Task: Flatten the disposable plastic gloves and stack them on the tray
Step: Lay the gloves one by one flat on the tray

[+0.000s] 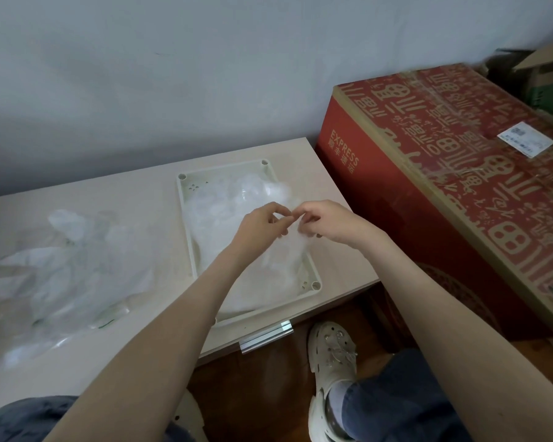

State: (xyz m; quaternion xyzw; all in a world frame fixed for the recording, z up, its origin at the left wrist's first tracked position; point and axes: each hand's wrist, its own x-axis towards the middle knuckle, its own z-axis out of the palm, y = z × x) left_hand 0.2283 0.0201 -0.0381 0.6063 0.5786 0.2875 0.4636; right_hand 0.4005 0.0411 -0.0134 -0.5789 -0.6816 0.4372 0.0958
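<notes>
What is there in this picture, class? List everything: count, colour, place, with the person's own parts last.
rectangular plastic tray: one, pale green, right part of table
clear plastic gloves in the tray: pile, uncountable, clear-white, inside tray
loose clear plastic gloves: heap, uncountable, clear, left part of table
held clear glove: one, clear, above tray
flat-topped table: one, beige, against wall
large patterned cardboard box: one, red, right of table
paper label: one, white, on box top
plain cardboard box: one, brown, behind red box
clog shoes: two, cream, on wooden floor
denim trouser legs: two, blue, bottom edge
left hand: one, pinching held glove
right hand: one, pinching held glove
</notes>
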